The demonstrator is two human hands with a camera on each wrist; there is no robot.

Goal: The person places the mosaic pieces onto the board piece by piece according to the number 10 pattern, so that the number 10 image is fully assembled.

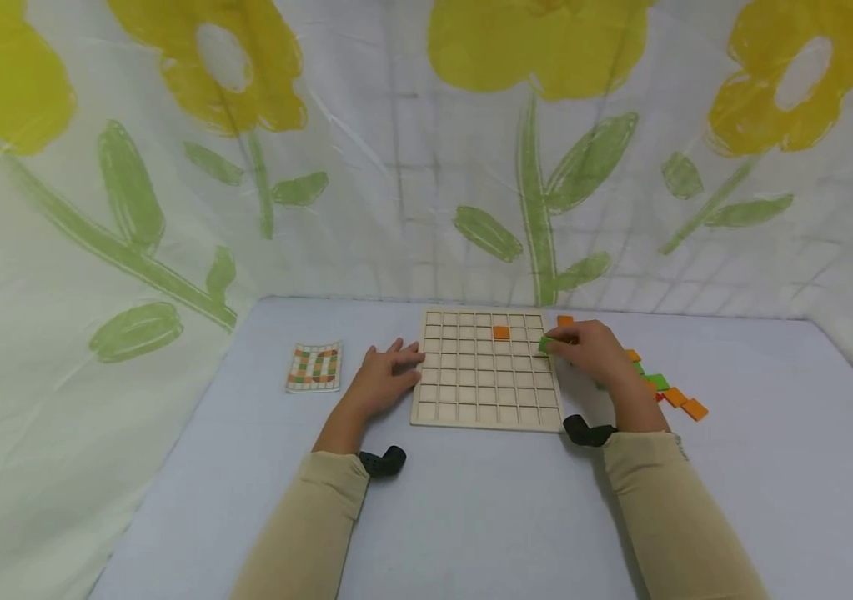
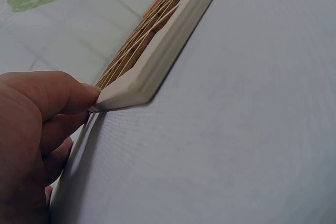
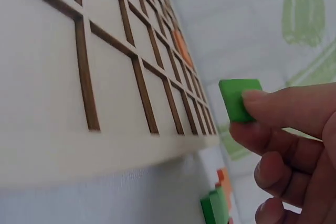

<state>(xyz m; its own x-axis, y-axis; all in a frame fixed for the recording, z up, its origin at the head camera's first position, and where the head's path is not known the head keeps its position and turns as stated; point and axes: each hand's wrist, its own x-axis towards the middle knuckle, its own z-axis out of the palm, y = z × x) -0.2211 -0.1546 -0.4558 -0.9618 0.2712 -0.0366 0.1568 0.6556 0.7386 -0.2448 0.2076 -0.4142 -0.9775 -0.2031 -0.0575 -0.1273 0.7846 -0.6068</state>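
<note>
A wooden grid board (image 1: 484,379) lies flat on the table, with one orange square tile (image 1: 501,332) in a cell of an upper row. My right hand (image 1: 597,357) pinches a green square tile (image 3: 232,99) between thumb and finger, over the board's right edge near its upper part. On the opposite side, my left hand (image 1: 383,382) rests with spread fingers against the board's left edge. In the left wrist view its thumb and fingertips touch the wooden rim (image 2: 137,83) near a corner.
To the left lies a small card (image 1: 315,367) printed with an orange and green grid pattern. Loose orange and green tiles (image 1: 674,397) are scattered right of the board, partly behind my right wrist. One orange tile (image 1: 564,321) lies by the board's upper right corner. A flowered cloth (image 1: 366,208) hangs behind the table.
</note>
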